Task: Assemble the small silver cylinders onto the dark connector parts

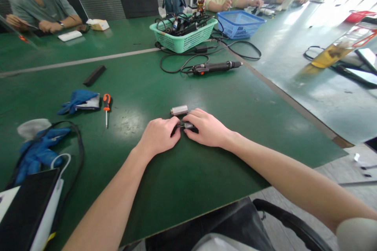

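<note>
My left hand [159, 135] and my right hand [206, 127] meet on the green table [182, 180], both closed around a small dark metal part [186, 125] held between their fingertips. Just beyond my fingers a short silver cylinder [179, 110] lies on the table, untouched. An orange-handled screwdriver [106, 106] lies to the left of my hands.
Blue gloves [79, 100] and a black bar [94, 75] lie at left. A black cable [77, 153] and a device [32, 208] sit near left. An electric screwdriver [216, 66], a green basket [184, 33] and a blue basket [240, 22] stand farther off. Three people sit across the tables.
</note>
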Available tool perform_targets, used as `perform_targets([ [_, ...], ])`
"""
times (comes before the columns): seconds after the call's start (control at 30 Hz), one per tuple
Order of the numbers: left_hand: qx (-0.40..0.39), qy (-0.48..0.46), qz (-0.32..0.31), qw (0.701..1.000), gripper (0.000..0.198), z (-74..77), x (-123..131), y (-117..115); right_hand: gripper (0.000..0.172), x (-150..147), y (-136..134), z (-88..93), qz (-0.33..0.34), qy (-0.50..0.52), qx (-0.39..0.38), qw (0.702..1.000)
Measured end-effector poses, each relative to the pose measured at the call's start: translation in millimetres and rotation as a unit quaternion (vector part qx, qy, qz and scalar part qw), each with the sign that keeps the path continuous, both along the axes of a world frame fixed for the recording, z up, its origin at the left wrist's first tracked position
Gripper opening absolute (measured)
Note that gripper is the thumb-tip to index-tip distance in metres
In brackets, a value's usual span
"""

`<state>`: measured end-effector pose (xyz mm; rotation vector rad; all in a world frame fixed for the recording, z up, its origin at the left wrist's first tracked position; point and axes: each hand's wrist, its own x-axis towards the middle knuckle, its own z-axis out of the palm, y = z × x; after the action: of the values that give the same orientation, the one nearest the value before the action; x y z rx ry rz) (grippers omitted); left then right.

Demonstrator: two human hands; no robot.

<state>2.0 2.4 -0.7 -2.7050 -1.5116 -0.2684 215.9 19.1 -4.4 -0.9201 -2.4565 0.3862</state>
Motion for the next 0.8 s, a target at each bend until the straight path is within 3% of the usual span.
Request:
perform_targets([
  [0.8, -0.002, -0.003, -0.016, 1.0, 0.019, 0.4, -0.7, 0.5, 0.018, 0.5, 0.1, 0.5, -0.005, -0.006, -0.001, 1.0],
])
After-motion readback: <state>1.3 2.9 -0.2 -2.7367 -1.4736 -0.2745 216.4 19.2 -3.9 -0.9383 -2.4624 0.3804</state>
